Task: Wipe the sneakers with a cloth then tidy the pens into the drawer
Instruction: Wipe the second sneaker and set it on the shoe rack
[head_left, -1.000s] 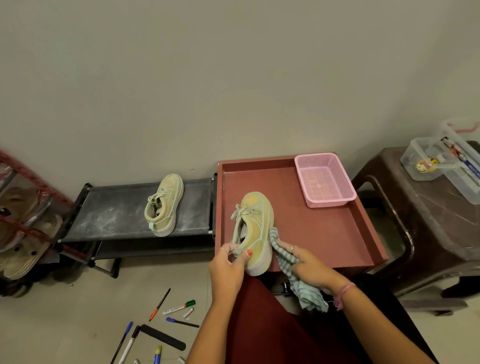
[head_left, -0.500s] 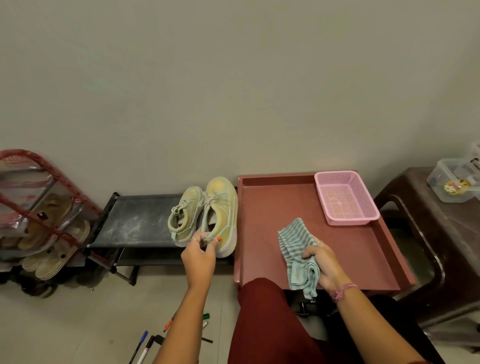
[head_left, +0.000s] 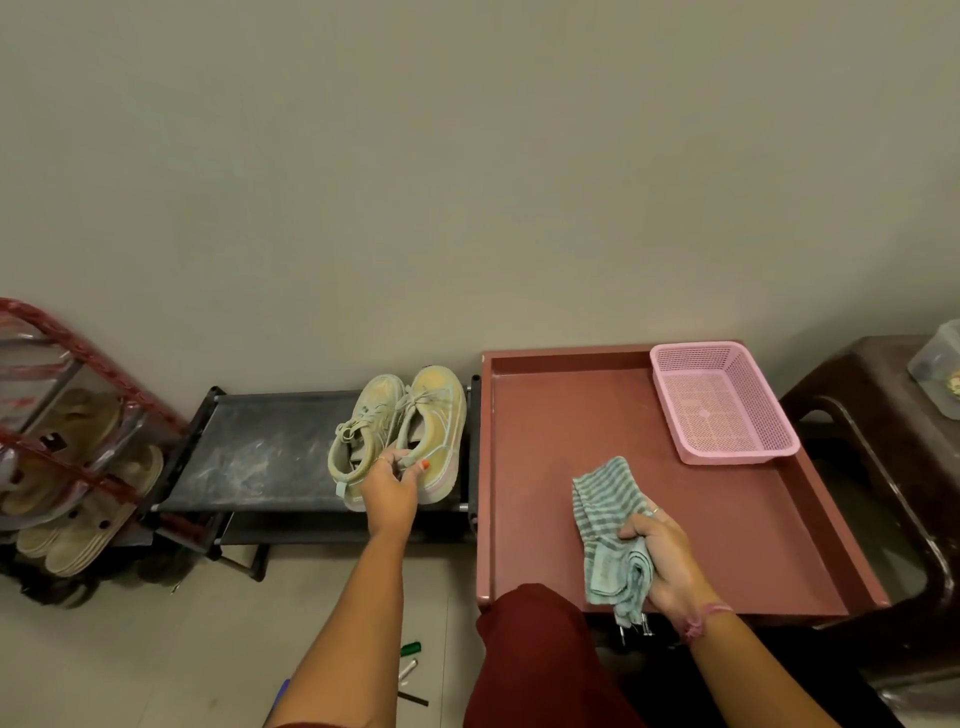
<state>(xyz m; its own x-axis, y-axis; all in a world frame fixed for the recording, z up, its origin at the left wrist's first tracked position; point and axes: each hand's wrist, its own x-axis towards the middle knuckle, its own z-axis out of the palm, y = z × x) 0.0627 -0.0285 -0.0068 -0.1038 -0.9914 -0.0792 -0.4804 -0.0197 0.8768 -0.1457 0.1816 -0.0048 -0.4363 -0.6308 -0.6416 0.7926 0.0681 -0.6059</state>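
The pale green sneakers (head_left: 400, 434) sit paired on the black shoe rack (head_left: 260, 452), left of the red tray (head_left: 571, 415); light, stiff-soled, best held at the heel. Left hand (head_left: 390, 491) pinches one heel; right hand (head_left: 667, 564) grips the soft striped cloth (head_left: 605, 512) over the tray.

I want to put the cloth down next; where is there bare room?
The red tray is bare between its left wall and the pink basket, beyond the striped cloth the right hand grips. The black shelf is bare left of the sneakers, which the left hand holds at its crowded right end.
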